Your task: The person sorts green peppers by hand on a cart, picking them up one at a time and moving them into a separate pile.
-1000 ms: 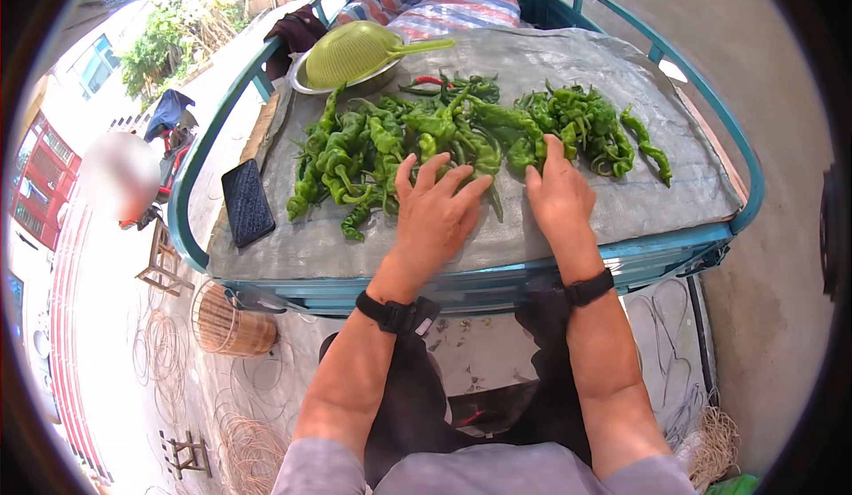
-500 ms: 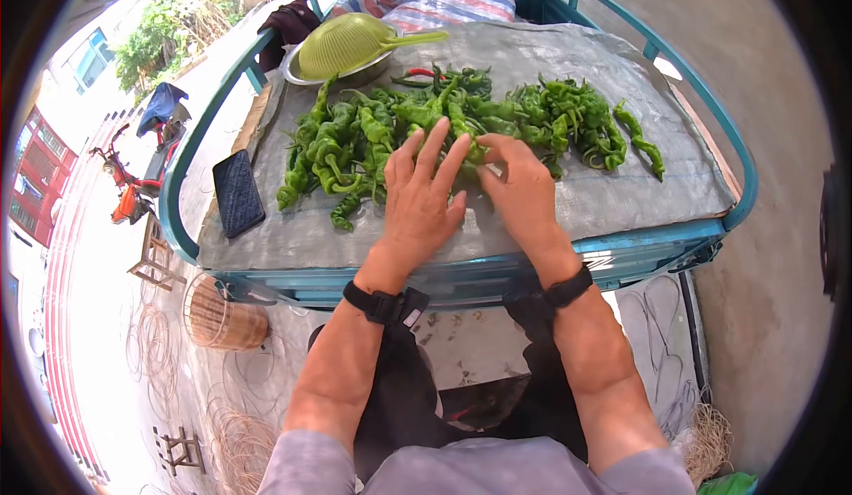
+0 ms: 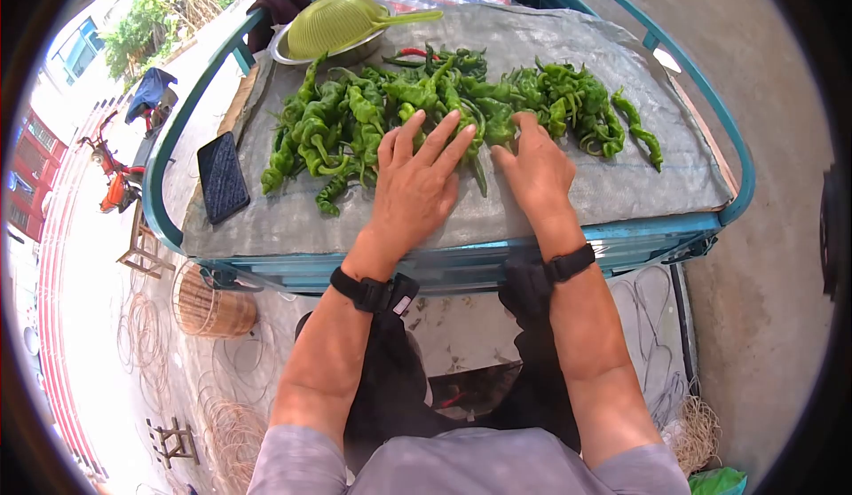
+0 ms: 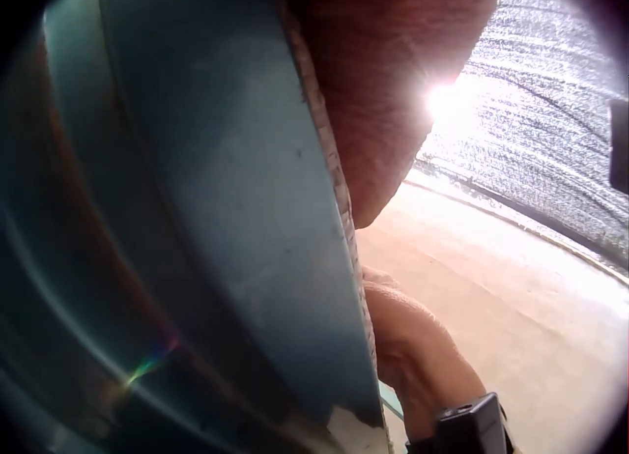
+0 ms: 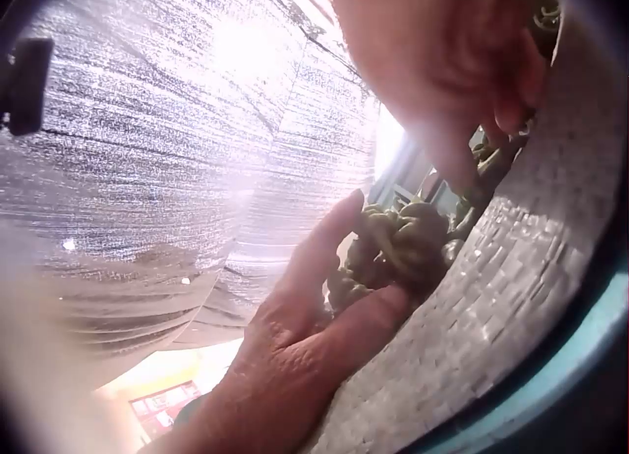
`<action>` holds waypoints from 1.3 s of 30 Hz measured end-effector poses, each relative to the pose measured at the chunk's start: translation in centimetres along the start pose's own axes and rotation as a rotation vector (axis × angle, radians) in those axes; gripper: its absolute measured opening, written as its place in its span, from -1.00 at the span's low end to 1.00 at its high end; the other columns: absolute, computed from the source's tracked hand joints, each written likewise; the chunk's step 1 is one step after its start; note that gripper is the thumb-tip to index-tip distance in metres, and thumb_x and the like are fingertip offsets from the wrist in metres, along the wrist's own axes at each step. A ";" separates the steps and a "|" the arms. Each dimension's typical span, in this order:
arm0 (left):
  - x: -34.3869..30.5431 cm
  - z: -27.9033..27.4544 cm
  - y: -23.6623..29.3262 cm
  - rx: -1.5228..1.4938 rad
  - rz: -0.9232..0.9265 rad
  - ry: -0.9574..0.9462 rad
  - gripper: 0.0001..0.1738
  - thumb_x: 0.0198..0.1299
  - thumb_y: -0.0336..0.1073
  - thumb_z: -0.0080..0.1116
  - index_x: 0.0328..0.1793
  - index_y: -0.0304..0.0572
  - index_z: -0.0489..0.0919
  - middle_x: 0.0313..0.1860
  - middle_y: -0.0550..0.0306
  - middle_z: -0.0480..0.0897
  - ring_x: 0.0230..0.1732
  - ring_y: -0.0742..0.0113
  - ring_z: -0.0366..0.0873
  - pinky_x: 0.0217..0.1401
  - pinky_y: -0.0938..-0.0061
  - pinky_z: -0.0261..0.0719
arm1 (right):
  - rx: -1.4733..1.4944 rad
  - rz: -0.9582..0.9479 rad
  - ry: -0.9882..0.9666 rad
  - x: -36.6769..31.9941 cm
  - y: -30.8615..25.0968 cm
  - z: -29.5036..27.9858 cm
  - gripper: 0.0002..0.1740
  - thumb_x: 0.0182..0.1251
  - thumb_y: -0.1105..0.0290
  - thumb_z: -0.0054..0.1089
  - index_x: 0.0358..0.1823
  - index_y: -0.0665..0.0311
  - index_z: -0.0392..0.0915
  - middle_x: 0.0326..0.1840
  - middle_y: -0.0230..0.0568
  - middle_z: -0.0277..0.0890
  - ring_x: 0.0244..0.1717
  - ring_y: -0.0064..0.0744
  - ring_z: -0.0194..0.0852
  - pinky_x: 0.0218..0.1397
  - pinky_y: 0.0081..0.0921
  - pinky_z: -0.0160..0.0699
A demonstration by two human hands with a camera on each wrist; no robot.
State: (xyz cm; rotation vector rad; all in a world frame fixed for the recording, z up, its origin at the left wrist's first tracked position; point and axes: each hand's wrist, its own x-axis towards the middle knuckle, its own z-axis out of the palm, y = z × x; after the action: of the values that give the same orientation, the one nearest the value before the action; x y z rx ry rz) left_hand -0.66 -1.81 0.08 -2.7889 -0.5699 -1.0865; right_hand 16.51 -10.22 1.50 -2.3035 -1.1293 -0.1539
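In the head view, a loose heap of twisted green peppers [image 3: 364, 122] lies on a grey woven sheet [image 3: 293, 220] over a blue cart bed. My left hand [image 3: 417, 184] rests at the heap's near edge, fingers spread and fairly straight on the peppers. Beside it my right hand [image 3: 540, 176] pinches at a green pepper [image 3: 499, 127] between thumb and bent forefinger. From the right wrist view, the left hand [image 5: 305, 346] cups the side of a pepper clump [image 5: 398, 243], and the right fingertips reach down beyond it. The cart's edge [image 4: 236, 179] fills much of the left wrist view.
A yellow-green strainer [image 3: 337, 27] sits on a metal bowl [image 3: 362, 51] at the back left. A phone [image 3: 223, 178] lies at the sheet's left side. Blue rails [image 3: 745, 158] flank the bed. A smaller pepper group [image 3: 586, 118] lies right of the main heap.
The right hand moved left up to the left hand, then back right to the near edge of the peppers. The left hand shifted slightly left and stays on the heap.
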 end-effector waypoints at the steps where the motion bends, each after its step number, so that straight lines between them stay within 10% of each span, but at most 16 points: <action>1: -0.1 0.0 0.0 -0.004 -0.003 -0.001 -0.21 0.08 -0.36 0.28 0.54 0.19 0.47 0.61 0.28 0.36 0.56 -0.07 0.21 0.59 0.03 0.09 | -0.026 -0.008 -0.013 0.1 0.1 0.2 -0.51 0.33 0.23 0.35 0.24 0.11 0.44 0.02 -0.13 0.70 0.03 0.05 0.70 0.03 -0.02 0.63; 13: -0.1 0.1 -0.1 -0.025 -0.009 0.001 -0.25 0.09 -0.36 0.27 0.51 0.16 0.49 0.59 0.26 0.37 0.55 -0.06 0.22 0.57 0.03 0.12 | 0.760 0.265 0.150 -0.5 -1.2 -0.5 -0.71 0.48 0.29 0.11 0.15 0.13 0.48 -0.14 -0.10 0.73 -0.08 0.04 0.72 0.01 -0.08 0.59; 22: -0.1 0.2 -0.2 -0.023 0.001 0.015 -0.25 0.09 -0.33 0.28 0.51 0.14 0.48 0.57 0.25 0.40 0.53 -0.01 0.26 0.55 0.04 0.15 | -0.040 0.131 -0.057 -0.2 0.7 -0.4 -0.69 0.46 0.14 0.05 0.04 0.14 0.56 -0.14 0.01 0.75 -0.05 0.14 0.71 0.04 0.06 0.57; 28: -0.1 0.3 -0.2 -0.054 -0.021 0.045 -0.25 0.10 -0.31 0.29 0.51 0.11 0.47 0.56 0.23 0.41 0.50 0.01 0.31 0.55 0.04 0.16 | 0.034 -0.035 0.201 1.8 -0.7 -2.3 -0.72 0.40 0.32 0.17 0.11 0.08 0.60 0.04 -0.14 0.69 0.00 0.03 0.70 0.00 -0.02 0.62; 39: -0.2 0.5 -0.5 -0.134 -0.019 0.069 -0.28 0.10 -0.32 0.29 0.49 0.06 0.48 0.55 0.21 0.42 0.48 -0.01 0.32 0.54 0.03 0.16 | -0.425 -0.335 -0.085 9.8 -0.5 1.6 -0.74 0.28 0.51 0.16 0.00 0.20 0.59 0.13 -0.04 0.61 0.06 0.09 0.69 0.05 -0.03 0.65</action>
State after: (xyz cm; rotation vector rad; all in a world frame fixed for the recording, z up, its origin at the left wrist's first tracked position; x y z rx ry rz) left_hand -0.67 -1.26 -0.49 -2.8505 -0.5365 -1.2641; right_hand 22.22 -2.37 3.71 -2.4753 -1.6548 -0.4667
